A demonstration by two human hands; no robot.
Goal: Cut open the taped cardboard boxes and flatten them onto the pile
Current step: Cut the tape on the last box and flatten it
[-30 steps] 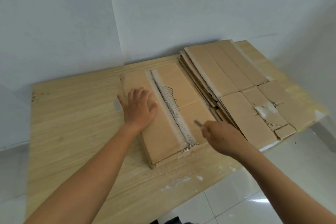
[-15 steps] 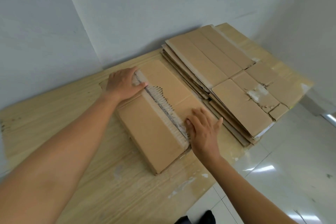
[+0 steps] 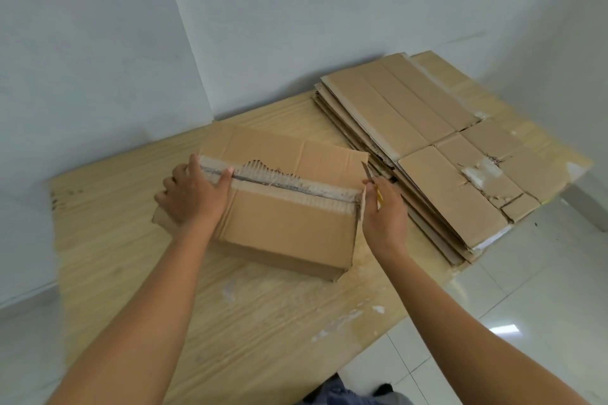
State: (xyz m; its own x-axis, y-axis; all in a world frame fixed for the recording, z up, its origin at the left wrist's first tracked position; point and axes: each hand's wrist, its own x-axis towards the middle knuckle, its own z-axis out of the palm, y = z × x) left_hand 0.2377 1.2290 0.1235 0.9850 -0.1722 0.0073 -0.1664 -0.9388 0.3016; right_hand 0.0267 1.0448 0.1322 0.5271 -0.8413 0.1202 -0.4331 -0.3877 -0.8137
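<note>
Cardboard box (image 3: 289, 217) sits on the wooden tabletop (image 3: 263, 322), just left of the pile of flattened cardboard (image 3: 427, 141), its taped top seam ragged. The left hand (image 3: 194, 194) grips the box's left end, thumb on the seam. The right hand (image 3: 385, 210), at the right end, is curled round a knife (image 3: 366, 172), blade beside the top corner.

The box (image 3: 283, 223) is plain brown cardboard. A whitish strip of tape (image 3: 329, 199) runs along its top, split by a dark line, and a torn patch beside it shows pale ribbing. The pile (image 3: 394, 108) on the right is the same brown, edged white. The knife (image 3: 368, 176) has a grey blade and a yellow handle. The surface (image 3: 263, 322) is pale wood grain with white smears. The wall (image 3: 329, 10) is pale blue-grey. The floor (image 3: 543, 289) is glossy white tile.
</note>
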